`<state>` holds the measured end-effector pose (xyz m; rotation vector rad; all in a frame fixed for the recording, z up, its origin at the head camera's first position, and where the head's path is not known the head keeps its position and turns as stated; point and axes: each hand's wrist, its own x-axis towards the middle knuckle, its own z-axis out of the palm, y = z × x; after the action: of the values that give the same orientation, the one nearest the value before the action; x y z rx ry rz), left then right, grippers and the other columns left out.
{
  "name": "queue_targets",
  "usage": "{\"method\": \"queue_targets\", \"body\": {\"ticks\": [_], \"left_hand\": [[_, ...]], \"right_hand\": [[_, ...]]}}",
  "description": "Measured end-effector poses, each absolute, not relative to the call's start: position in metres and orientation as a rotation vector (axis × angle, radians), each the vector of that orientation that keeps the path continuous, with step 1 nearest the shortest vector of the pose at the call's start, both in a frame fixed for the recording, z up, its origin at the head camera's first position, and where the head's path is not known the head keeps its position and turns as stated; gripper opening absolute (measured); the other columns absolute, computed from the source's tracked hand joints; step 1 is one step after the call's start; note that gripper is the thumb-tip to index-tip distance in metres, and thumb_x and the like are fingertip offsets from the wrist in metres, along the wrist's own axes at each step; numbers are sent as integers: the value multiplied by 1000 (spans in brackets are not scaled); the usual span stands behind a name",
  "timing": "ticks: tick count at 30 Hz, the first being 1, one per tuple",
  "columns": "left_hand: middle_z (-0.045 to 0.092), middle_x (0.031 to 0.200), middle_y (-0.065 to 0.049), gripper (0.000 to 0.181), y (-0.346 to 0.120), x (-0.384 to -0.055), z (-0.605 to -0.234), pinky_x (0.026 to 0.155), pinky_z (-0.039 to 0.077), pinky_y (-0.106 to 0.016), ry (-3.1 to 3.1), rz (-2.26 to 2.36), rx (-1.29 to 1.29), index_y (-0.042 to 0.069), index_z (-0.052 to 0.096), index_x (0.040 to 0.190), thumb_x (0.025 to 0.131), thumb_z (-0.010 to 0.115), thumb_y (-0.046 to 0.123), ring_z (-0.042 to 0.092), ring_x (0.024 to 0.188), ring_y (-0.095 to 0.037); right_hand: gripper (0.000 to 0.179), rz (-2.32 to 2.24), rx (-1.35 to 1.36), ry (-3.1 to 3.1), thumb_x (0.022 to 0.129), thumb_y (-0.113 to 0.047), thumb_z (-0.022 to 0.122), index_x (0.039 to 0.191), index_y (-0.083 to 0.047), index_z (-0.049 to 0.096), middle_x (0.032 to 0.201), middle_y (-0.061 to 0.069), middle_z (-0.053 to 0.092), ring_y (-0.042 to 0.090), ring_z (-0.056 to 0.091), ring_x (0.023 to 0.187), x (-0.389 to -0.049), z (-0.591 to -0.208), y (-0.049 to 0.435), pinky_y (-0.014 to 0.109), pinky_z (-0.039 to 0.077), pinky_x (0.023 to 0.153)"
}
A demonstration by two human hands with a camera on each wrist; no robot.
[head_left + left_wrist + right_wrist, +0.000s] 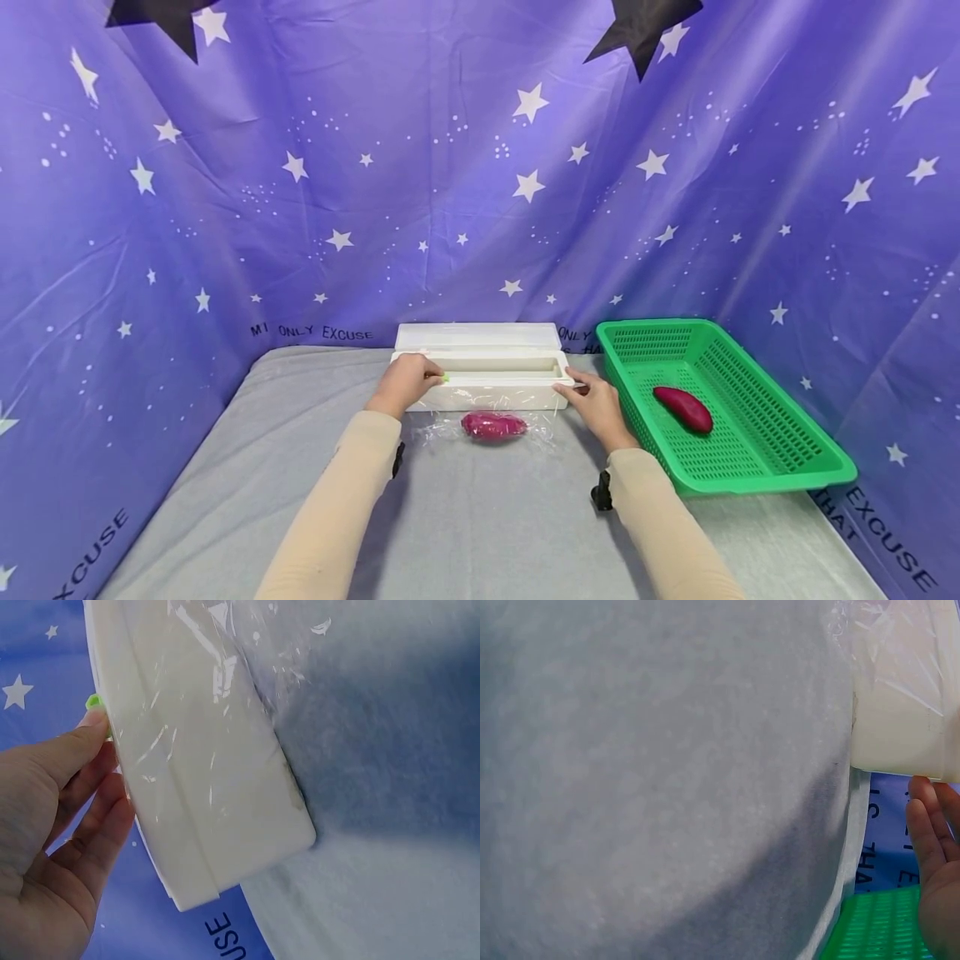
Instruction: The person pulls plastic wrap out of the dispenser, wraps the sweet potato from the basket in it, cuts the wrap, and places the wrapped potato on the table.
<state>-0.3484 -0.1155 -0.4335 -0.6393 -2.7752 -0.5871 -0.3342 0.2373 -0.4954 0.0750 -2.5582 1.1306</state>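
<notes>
Possibly the film (pixel 285 656) tears askew if the white box (pixel 491 397) slips: my left grip (pixel 408 383) pinches the green tab (pixel 94 701), my straight-fingered right grip (pixel 598 406) merely touches the box; the pink tuber (pixel 492 426) lies in front.

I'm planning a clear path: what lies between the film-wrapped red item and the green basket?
In the head view, loose clear film, a strip of gray cloth and the right hand lie between them.

Star-printed purple fabric (pixel 420 183) on three sides of a cloth-covered table (pixel 465 517) marks this as a curtained booth.
</notes>
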Motion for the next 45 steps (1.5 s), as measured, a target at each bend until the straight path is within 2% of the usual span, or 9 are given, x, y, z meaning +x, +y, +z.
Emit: {"method": "queue_targets", "body": {"ticks": [23, 38, 45], "left_hand": [[76, 96, -5, 13, -140, -349, -436, 87, 54, -41, -2794, -579, -648, 12, 81, 97, 87, 79, 19, 70, 94, -25], [76, 93, -5, 12, -160, -346, -437, 84, 56, -39, -2783, -574, -615, 8, 81, 97, 88, 78, 15, 70, 88, -24], [75, 93, -7, 12, -174, -345, -440, 85, 55, -44, -2769, -552, -583, 7, 80, 98, 88, 78, 15, 69, 89, -27]], "right_hand": [[53, 1137, 80, -2554, 86, -33, 81, 132, -10, 66, 102, 15, 74, 27, 71, 91, -333, -495, 237, 45, 56, 80], [54, 1129, 37, -2577, 87, -35, 80, 133, -12, 66, 100, 13, 75, 27, 71, 92, -333, -495, 239, 46, 55, 81], [54, 1140, 54, -2567, 87, -35, 80, 133, -11, 66, 102, 15, 74, 27, 71, 91, -333, -495, 238, 44, 56, 77]]}}
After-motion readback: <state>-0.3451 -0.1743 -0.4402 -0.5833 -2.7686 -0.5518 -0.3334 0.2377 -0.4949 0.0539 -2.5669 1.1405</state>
